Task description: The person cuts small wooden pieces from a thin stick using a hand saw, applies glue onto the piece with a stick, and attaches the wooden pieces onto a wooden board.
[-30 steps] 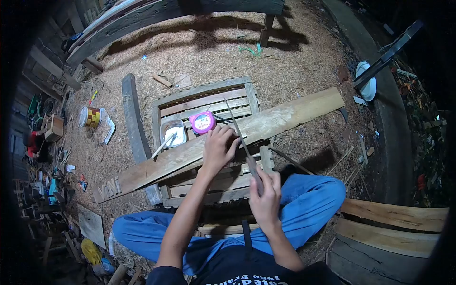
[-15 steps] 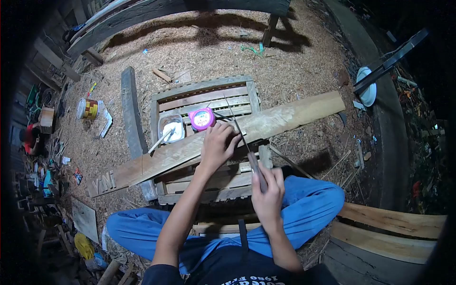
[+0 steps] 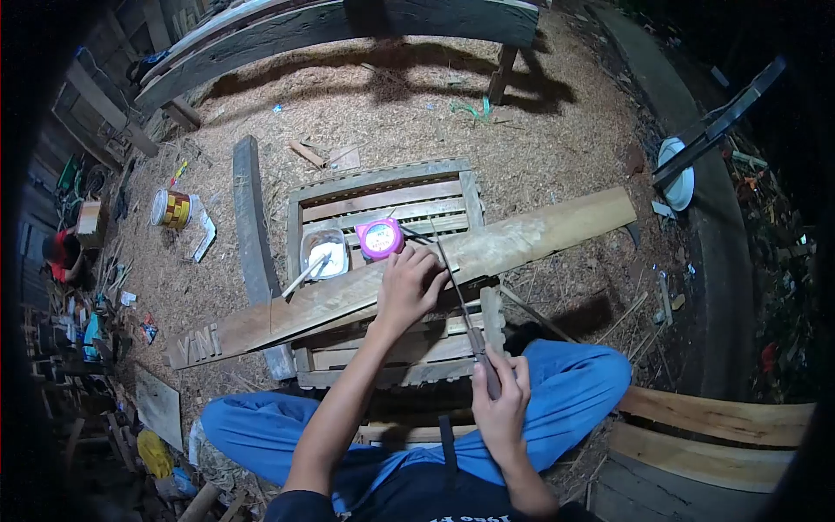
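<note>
A long wooden plank (image 3: 544, 230) lies slanted across a slatted wooden frame (image 3: 383, 181). My left hand (image 3: 407, 291) rests on the plank with its fingers pressed together near the blade; what they pinch, if anything, is too small to tell. My right hand (image 3: 502, 393) is wrapped round the handle of a thin-bladed hand tool (image 3: 457, 287), whose blade crosses the plank beside my left fingertips. Just beyond my left hand sits a pink tape measure (image 3: 380, 238). A tub (image 3: 325, 254) of white material with a stick in it stands left of the tape. Raised letters stand at the plank's left end.
A dark beam (image 3: 252, 217) runs under the plank on the left. Farther left is a yellow and red bucket (image 3: 170, 209). A heavy bench (image 3: 348, 39) spans the back. Boards (image 3: 713, 418) lie at the right front. Another person (image 3: 63, 254) is at the far left.
My right hand has drawn the tool back toward my body, so its handle is farther from the plank. My left hand stays at the same spot on the plank. The view has shifted slightly.
</note>
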`<state>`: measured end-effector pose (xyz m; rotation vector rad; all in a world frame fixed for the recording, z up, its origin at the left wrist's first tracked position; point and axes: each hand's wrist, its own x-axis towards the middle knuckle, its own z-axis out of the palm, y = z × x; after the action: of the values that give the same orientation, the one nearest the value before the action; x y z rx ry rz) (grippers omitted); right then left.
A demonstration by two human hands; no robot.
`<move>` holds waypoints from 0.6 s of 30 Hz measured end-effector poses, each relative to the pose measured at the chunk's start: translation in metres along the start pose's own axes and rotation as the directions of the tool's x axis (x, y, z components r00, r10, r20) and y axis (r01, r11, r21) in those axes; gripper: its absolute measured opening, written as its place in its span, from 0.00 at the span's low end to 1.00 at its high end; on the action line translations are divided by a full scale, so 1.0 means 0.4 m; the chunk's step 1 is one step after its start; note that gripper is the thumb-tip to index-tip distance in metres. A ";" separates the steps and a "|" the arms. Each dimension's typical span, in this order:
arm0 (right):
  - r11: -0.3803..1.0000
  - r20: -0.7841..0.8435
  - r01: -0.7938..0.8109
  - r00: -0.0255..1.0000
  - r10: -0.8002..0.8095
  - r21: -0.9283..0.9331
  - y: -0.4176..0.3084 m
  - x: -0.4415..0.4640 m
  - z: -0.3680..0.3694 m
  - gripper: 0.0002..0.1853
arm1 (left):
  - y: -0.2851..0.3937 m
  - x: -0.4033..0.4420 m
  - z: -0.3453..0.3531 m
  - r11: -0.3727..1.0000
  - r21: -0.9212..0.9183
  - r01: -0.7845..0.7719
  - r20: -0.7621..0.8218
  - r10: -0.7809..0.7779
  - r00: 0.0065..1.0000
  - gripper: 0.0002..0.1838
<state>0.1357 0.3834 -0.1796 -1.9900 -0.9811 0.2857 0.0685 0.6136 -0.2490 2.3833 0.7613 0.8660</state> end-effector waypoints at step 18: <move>0.999 0.015 -0.007 1.000 0.007 -0.034 0.006 -0.027 -0.004 0.21 | 0.008 -0.008 0.002 0.999 0.030 -0.021 0.025 0.020 1.000 0.11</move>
<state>0.1305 0.3738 -0.1822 -2.0249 -0.9949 0.2904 0.0680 0.6090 -0.2491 2.4279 0.7473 0.8377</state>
